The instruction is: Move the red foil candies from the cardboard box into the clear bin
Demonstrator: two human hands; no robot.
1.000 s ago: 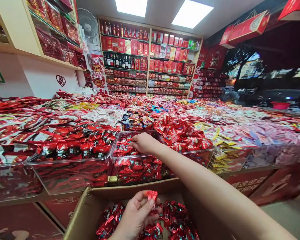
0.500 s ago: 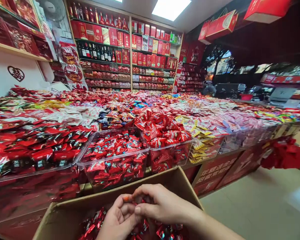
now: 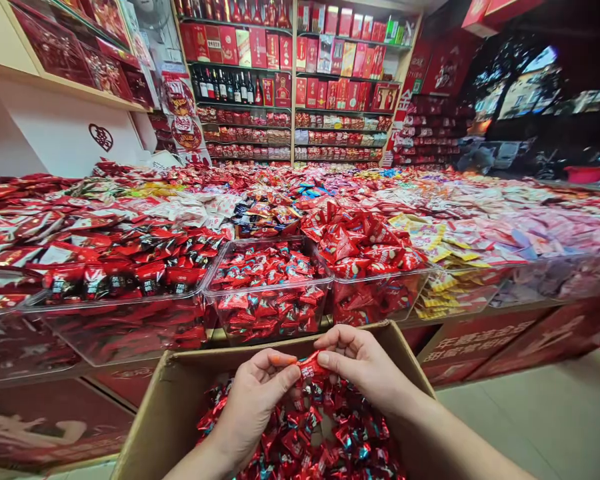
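Between both hands, above a cardboard box (image 3: 145, 413), is one red wrapped candy (image 3: 309, 367). My left hand (image 3: 260, 393) pinches its left end between thumb and forefinger. My right hand (image 3: 363, 367) grips the right end the same way. Many shiny red candies (image 3: 310, 440) with bits of blue lie inside the box below. Just beyond the box stands a clear plastic bin (image 3: 267, 290) heaped with similar red and blue candies (image 3: 265, 270).
To the left, a clear bin (image 3: 125, 303) holds red and black packets. On the right are larger red packets (image 3: 365, 240) and yellow packets (image 3: 447, 253). Shelves with bottles and boxes (image 3: 293, 87) line the back wall. Tiled floor (image 3: 535, 400) shows at lower right.
My hands have drawn apart slightly, and the candy between them now shows plainly. The view has shifted left and down, with more of the box's contents visible.
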